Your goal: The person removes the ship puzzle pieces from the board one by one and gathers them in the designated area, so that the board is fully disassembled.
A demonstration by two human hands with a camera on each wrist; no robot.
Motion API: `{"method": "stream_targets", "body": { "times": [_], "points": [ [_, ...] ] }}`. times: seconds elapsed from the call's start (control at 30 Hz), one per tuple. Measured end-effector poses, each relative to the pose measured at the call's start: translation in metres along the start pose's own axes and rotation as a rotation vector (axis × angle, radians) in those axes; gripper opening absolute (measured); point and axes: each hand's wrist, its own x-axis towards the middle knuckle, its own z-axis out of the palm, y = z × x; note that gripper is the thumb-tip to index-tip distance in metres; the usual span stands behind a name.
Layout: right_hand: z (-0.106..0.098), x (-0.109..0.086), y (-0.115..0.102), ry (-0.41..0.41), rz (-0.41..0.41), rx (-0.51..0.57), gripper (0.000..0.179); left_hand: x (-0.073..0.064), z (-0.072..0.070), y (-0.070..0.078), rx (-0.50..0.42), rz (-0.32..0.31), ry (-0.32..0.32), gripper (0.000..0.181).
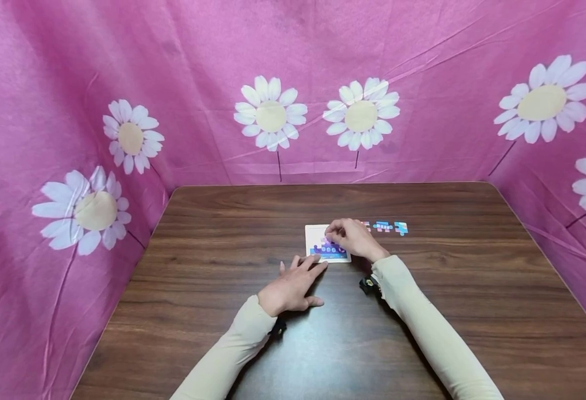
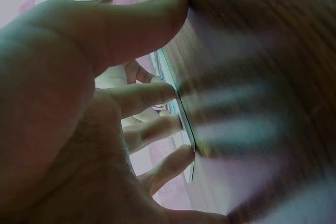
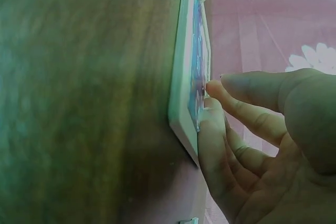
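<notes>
A small jigsaw puzzle board (image 1: pixel 308 236) with a pale rim lies flat on the table, its purple and blue picture partly filled in. My left hand (image 1: pixel 290 286) has its fingers spread, the fingertips resting on the board's near left edge; the left wrist view shows them along that edge (image 2: pixel 184 124). Over the board's right side, my right hand (image 1: pixel 355 239) brings thumb and index finger together at a small pinkish puzzle piece (image 1: pixel 325 240), mostly covered by the fingers. In the right wrist view those fingertips (image 3: pixel 212 88) are right at the picture surface.
Loose puzzle pieces lie in a row right of the board, among them a blue and pink one (image 1: pixel 382 226) and a blue one (image 1: pixel 401 228); another is partly behind the right hand. Pink flowered cloth (image 1: pixel 317 50) hangs around the brown wooden table (image 1: pixel 223 233).
</notes>
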Motion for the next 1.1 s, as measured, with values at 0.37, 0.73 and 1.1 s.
{"method": "stream_targets", "body": {
  "times": [0.37, 0.73, 1.1],
  "points": [
    [-0.002, -0.004, -0.002, 0.003, 0.014, 0.038, 0.009, -0.001, -0.002, 0.0, 0.001, -0.004, -0.006, 0.083],
    [-0.002, -0.011, -0.006, -0.004, -0.025, 0.154, 0.022, -0.001, -0.001, 0.0, 0.001, 0.0, 0.007, 0.085],
    [-0.003, -0.016, -0.007, 0.023, -0.019, 0.194, 0.018, -0.001, 0.0, 0.0, 0.008, 0.01, 0.018, 0.086]
  ]
}}
